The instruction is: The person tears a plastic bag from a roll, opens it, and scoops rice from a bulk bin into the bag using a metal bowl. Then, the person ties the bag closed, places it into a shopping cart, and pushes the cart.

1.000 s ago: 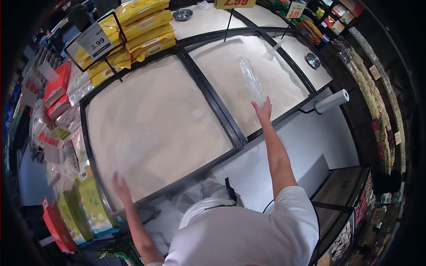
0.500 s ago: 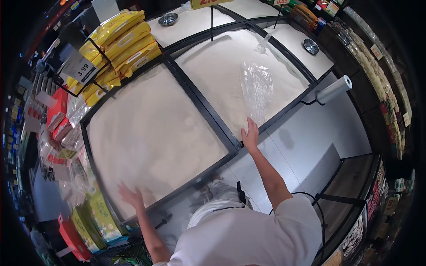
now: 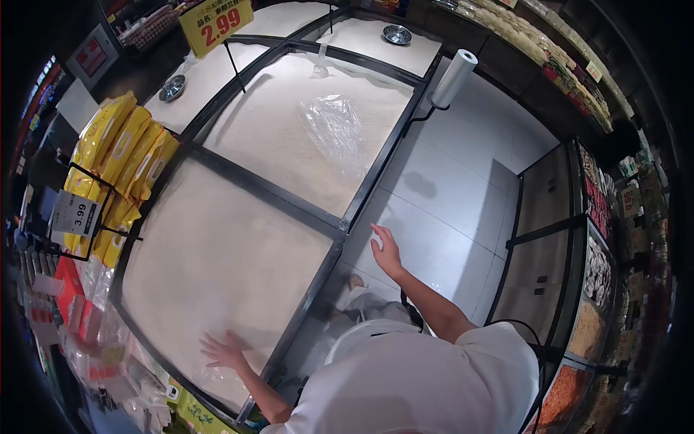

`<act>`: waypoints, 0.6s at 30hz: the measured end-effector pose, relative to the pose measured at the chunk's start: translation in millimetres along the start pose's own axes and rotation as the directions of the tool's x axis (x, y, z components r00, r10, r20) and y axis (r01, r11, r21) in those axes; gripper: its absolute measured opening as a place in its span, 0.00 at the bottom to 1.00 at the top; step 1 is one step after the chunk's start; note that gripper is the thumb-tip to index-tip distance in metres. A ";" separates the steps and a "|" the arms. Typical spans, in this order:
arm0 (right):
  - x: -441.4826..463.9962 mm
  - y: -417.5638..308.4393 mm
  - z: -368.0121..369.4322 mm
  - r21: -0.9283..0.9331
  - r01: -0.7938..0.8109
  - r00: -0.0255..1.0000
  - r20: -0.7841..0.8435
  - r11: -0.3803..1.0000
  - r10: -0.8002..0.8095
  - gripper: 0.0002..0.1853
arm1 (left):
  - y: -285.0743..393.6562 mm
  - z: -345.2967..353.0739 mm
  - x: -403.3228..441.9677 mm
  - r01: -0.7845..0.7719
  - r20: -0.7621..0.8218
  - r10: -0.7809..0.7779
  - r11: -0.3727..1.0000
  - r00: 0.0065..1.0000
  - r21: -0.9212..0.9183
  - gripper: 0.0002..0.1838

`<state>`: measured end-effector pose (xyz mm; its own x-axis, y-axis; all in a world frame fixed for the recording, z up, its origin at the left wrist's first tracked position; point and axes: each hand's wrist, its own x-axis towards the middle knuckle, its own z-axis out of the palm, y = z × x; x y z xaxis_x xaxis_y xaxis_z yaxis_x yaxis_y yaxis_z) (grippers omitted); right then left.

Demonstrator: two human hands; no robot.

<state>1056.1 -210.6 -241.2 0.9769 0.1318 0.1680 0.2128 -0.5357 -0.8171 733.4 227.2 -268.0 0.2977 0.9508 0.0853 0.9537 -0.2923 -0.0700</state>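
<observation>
My left hand [image 3: 223, 352] is held over the near bin of white rice-like grain [image 3: 224, 239], close to its front corner. Its fingers are spread and nothing is in them; whether they touch the grain I cannot tell. Something clear and shiny, perhaps plastic, shows faintly just below that hand. My right hand [image 3: 387, 251] hangs in the air over the aisle, nearest the bins' dark frame [image 3: 340, 230], fingers apart and holding nothing. A crumpled clear plastic bag [image 3: 334, 129] lies on the grain in the middle bin.
A roll of plastic bags [image 3: 455, 78] stands on a holder at the bin's edge. Metal bowls [image 3: 397, 34] rest on grain farther back. Yellow packages [image 3: 116, 152] are stacked at left, near a price sign [image 3: 74, 214]. Bins of dried goods [image 3: 566, 394] line the right.
The view has turned, shifting the bins left. My right hand has come away from the middle bin's front edge and the plastic bag. My left hand remains over the near bin.
</observation>
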 end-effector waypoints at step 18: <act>117.4 170.7 -135.3 0.184 -0.195 0.968 -0.121 0.963 0.219 0.18 | 252.3 -56.7 -73.8 -0.061 -0.276 -0.017 0.960 0.961 -0.272 0.37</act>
<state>1209.5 -399.4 -286.3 0.9946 -0.0903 0.0507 0.0118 -0.3882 -0.9215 954.4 77.5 -235.6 0.2813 0.8907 0.3572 0.9090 -0.3666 0.1983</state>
